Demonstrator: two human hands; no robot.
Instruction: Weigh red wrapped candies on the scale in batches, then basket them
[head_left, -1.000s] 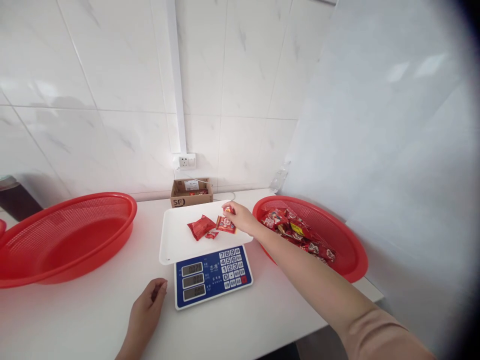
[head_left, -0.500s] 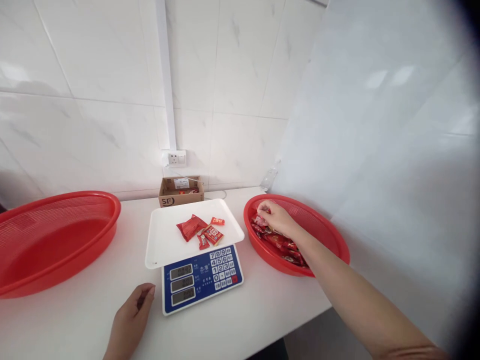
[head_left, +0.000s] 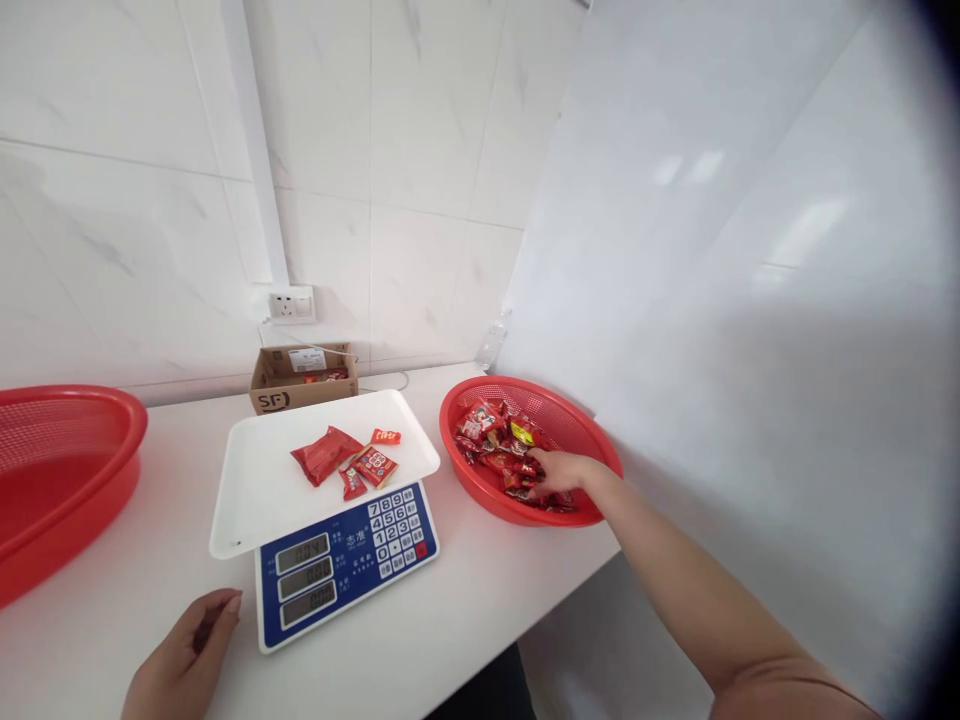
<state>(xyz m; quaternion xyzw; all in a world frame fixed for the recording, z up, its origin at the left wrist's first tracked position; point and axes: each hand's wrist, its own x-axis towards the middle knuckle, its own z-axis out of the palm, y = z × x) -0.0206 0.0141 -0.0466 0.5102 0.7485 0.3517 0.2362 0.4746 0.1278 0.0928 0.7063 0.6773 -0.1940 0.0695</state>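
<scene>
My right hand (head_left: 561,472) is inside the right red basket (head_left: 592,428), fingers apart and touching the red snack packets (head_left: 499,462) heaped there; its fingertips are partly lost among them. Curled on the table just left of the scale, my left hand (head_left: 184,655) has thumb and fingers together and nothing visible in them. The blue and white scale (head_left: 349,545) carries a white tray (head_left: 259,470). On this tray lie a large red packet (head_left: 326,455), a square red packet (head_left: 375,466) and smaller red ones (head_left: 352,484). Digits show on the scale's displays.
Another red basket (head_left: 112,430) stands at the left edge, cut off by the frame. Behind the scale is a cardboard box (head_left: 304,395) with some packets inside. A cable runs by the wall socket (head_left: 291,304). A wall panel (head_left: 675,300) rises close on the right.
My right hand has moved from the basket's far left side to its near right side, its pinched fingers now spread. The view has turned right. My left hand stays by the scale.
</scene>
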